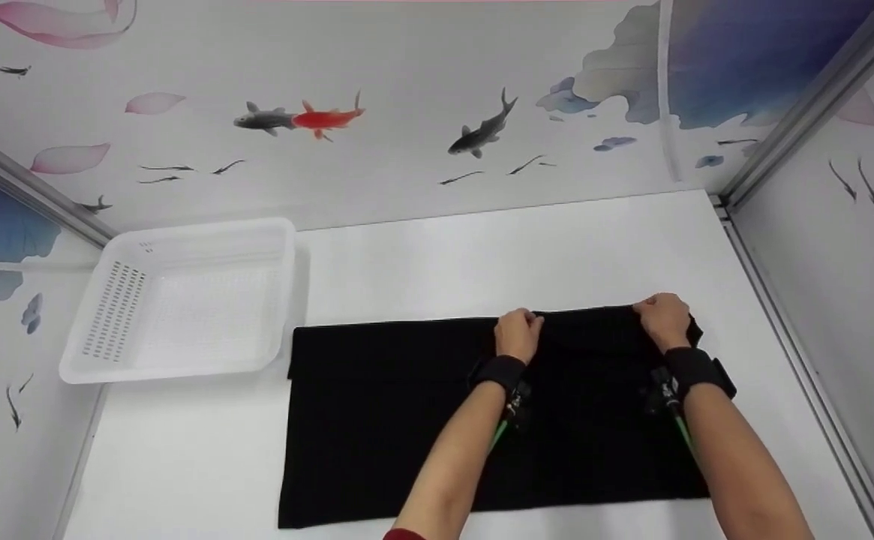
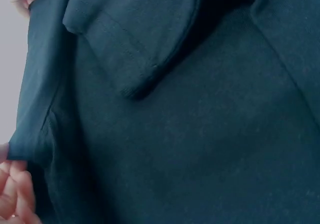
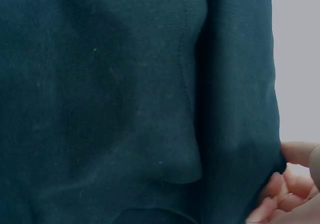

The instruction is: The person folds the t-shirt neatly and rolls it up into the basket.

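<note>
The left hand (image 1: 518,334) and right hand (image 1: 662,321) reach forward, fingers (image 3: 297,153) pinching (both forearms (image 1: 453,457) slanting inward).

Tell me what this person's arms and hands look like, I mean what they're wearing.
The left hand and right hand are ungloved. A wide black band circles each wrist, left band and right band. Beneath each runs a thin green strand, left strand and right strand. A red sleeve edge shows on the left arm only.

Black cloth (image 1: 406,420), white basket (image 1: 275,360), red-and-grey fish (image 1: 298,118)
</note>
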The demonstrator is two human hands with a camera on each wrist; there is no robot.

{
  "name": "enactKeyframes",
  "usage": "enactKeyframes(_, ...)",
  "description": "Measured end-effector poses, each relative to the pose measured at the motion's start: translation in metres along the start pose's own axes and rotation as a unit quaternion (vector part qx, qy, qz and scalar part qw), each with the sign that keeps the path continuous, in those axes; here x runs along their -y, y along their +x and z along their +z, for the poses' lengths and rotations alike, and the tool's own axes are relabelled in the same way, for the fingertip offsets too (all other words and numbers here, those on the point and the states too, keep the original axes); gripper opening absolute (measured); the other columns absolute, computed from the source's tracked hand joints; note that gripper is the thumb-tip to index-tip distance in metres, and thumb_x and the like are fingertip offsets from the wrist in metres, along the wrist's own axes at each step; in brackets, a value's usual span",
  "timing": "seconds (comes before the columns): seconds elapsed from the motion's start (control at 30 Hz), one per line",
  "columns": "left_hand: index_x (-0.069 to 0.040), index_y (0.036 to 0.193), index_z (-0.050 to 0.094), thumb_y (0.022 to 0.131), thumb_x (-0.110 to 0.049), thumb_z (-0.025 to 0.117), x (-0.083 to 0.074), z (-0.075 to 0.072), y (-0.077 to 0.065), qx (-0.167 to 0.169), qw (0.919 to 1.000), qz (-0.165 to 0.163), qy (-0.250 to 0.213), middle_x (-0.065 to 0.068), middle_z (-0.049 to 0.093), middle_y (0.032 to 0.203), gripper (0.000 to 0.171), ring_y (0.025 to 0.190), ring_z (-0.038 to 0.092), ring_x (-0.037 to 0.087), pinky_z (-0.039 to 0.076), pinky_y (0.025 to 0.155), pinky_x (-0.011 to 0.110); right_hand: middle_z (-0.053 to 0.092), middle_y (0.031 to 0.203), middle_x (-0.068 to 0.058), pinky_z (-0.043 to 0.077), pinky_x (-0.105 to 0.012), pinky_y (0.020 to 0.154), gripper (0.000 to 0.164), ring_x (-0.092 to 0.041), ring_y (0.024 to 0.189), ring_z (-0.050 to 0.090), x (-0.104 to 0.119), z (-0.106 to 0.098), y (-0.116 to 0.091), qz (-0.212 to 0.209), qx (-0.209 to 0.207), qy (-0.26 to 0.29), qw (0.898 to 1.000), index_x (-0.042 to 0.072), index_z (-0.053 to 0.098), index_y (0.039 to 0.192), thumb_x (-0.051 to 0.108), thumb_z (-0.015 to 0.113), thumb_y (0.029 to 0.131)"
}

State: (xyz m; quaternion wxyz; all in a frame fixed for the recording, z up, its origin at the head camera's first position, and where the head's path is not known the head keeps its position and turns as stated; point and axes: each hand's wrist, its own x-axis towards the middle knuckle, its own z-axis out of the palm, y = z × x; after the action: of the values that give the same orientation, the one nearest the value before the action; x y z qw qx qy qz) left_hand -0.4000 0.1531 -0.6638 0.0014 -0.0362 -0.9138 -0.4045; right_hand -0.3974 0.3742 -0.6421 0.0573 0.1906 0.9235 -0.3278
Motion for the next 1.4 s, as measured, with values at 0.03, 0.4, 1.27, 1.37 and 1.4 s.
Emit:
enactKeyframes(0.03, -0.003, 0.083, 0.069, 0.084, -0.016, 0.063, -0.001, -0.001, 0.000, -0.003, 0.9999, 0.005, -0.013, 0.005, 0.066, 0.075, 0.014, 0.067, 0.061, 0.015, 0.048, 0.062, 0.021, 0.060, 0.093, -0.029, 0.044, -0.040, 0.069, 0.028, -0.039, 0.083, 0.055, -0.001, -0.001, -0.002, -0.007, -0.009, 0.017, 1.000, -0.014, 0.062, 0.094, 0.011, 0.050, 0.089)
enactKeyframes(0.4, -0.002, 0.095, 0.068, 0.083, -0.012, 0.064, 0.005, -0.011, -0.013, 0.018, 0.9887, 0.084, -0.122, 0.005, 0.065, 0.081, 0.016, 0.072, 0.059, 0.012, 0.046, 0.064, 0.017, 0.056, 0.095, -0.003, 0.036, -0.020, 0.074, 0.038, -0.007, 0.083, 0.048, -0.023, -0.014, -0.042, -0.009, -0.042, 0.163, 0.986, -0.003, 0.057, 0.110, 0.030, 0.051, 0.091)
enactKeyframes(1.27, -0.022, 0.098, 0.068, 0.082, -0.032, 0.065, 0.041, -0.012, -0.090, 0.142, 0.9219, 0.298, 0.203, -0.004, 0.057, 0.101, 0.019, 0.091, 0.046, 0.012, 0.035, 0.072, 0.022, 0.052, 0.107, -0.017, 0.036, -0.037, 0.081, 0.025, -0.029, 0.096, 0.047, -0.082, 0.008, -0.117, -0.126, 0.040, 0.076, 0.988, -0.004, 0.063, 0.102, 0.010, 0.063, 0.082)
enactKeyframes(1.37, -0.022, 0.096, 0.069, 0.083, -0.029, 0.065, 0.039, -0.012, -0.095, 0.124, 0.9106, 0.325, 0.223, -0.006, 0.059, 0.097, 0.015, 0.087, 0.046, 0.011, 0.036, 0.071, 0.022, 0.054, 0.105, -0.015, 0.038, -0.032, 0.078, 0.030, -0.022, 0.090, 0.048, -0.076, 0.006, -0.120, -0.109, 0.046, 0.090, 0.989, -0.001, 0.062, 0.102, 0.023, 0.064, 0.084)
enactKeyframes(1.4, -0.022, 0.095, 0.069, 0.083, -0.028, 0.064, 0.039, -0.012, -0.097, 0.118, 0.9073, 0.334, 0.227, -0.006, 0.059, 0.096, 0.014, 0.086, 0.047, 0.011, 0.036, 0.070, 0.022, 0.055, 0.103, -0.014, 0.038, -0.029, 0.075, 0.031, -0.019, 0.087, 0.048, -0.075, 0.006, -0.121, -0.104, 0.047, 0.096, 0.989, -0.001, 0.062, 0.101, 0.025, 0.063, 0.085)
